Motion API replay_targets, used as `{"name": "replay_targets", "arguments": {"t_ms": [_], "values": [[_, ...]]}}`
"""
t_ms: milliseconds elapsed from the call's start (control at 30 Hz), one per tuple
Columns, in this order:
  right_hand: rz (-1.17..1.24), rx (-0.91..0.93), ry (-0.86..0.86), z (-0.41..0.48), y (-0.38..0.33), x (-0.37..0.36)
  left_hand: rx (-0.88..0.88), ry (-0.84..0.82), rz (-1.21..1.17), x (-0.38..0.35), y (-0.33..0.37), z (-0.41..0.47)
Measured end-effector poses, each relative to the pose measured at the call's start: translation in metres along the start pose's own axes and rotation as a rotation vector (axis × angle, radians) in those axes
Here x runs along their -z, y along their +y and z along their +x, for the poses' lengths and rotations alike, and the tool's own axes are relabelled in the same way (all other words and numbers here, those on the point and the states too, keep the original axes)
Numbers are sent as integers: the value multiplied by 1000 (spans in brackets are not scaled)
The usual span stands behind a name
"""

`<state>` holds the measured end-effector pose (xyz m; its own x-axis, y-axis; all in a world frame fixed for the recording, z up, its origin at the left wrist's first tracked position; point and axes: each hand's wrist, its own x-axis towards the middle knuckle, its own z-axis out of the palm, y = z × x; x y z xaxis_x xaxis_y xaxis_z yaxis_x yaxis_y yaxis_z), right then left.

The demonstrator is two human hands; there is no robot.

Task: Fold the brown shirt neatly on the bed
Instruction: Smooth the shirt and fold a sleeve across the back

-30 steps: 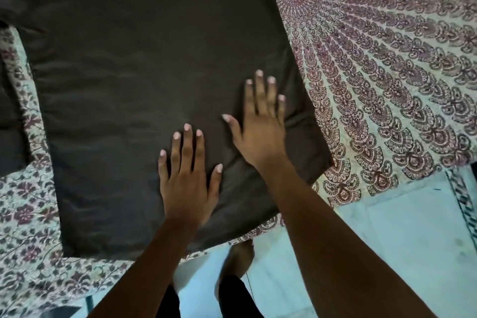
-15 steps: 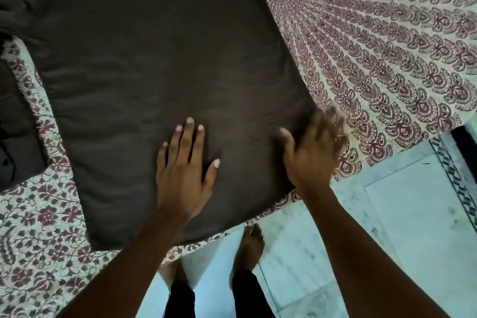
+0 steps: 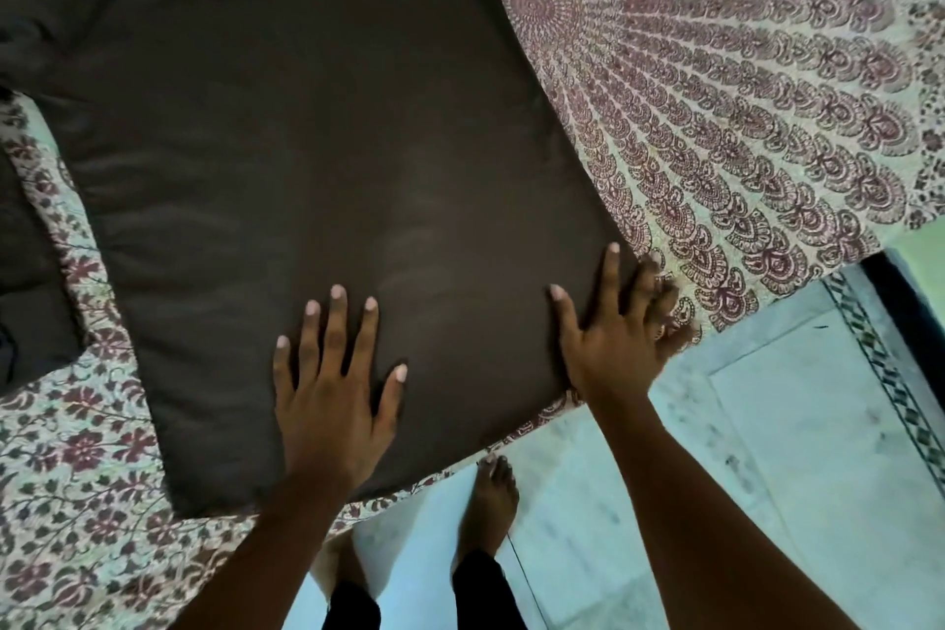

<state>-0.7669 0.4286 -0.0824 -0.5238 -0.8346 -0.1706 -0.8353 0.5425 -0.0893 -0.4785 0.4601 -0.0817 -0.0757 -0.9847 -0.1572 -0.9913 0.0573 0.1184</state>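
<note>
Three right hand (image 3: 613, 353) fingers (image 3: 645, 287) blur, perhaps beyond the brown shirt (image 3: 332, 143).

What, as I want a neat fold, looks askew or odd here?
Nothing stands out: the shirt lies flat and smooth on the bed, left hand flat on it, right hand at its right edge.

Your brown shirt (image 3: 317, 159) runs off the top edge — upper part cut off; on your right hand (image 3: 608, 348) the outer fingers (image 3: 665, 310) are blurred.
</note>
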Motion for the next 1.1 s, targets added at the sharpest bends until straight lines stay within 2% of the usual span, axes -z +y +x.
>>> {"name": "replay_targets", "arguments": {"t_ms": [33, 100, 167, 267, 333, 400, 567, 633, 700, 767, 833, 867, 900, 1033, 1100], "values": [[-29, -32, 8, 0, -3, 3, 2, -4, 3, -1, 0, -1], [-45, 55, 80, 7, -26, 8, 6, 0, 9, -2, 1, -2], [11, 291, 110, 24, -68, 7, 5, 9, 9, -4, 1, -2], [50, 629, 3, 53, -134, -4, 5, 35, 15, -8, 0, -3], [-10, 734, -64, 68, -150, -12, 10, 43, 14, -11, 0, -4], [-37, 696, -58, 85, -136, -8, 9, 52, 4, -10, 0, -3], [-6, 302, -89, 99, -38, 15, -2, 58, -35, -8, -1, -3], [-10, 201, -42, 92, -11, 19, -7, 56, -48, -6, -3, -4], [-58, 219, 49, 77, -8, 21, -10, 47, -60, -6, -5, -7], [-48, 386, 68, 57, -23, 19, 10, 37, -56, -8, -7, -15], [-39, 600, 23, 35, -34, 12, 63, 40, -50, -10, -7, -28], [-56, 647, 7, 24, -33, 5, 90, 45, -47, -11, -9, -37], [-74, 627, 7, 16, -27, -2, 106, 49, -43, -12, -10, -46], [7, 274, 15, -1, -5, -6, 69, 47, -106, -12, -20, -81], [-13, 273, 37, -8, -18, -1, 57, 79, -210, -6, -26, -87]]}}
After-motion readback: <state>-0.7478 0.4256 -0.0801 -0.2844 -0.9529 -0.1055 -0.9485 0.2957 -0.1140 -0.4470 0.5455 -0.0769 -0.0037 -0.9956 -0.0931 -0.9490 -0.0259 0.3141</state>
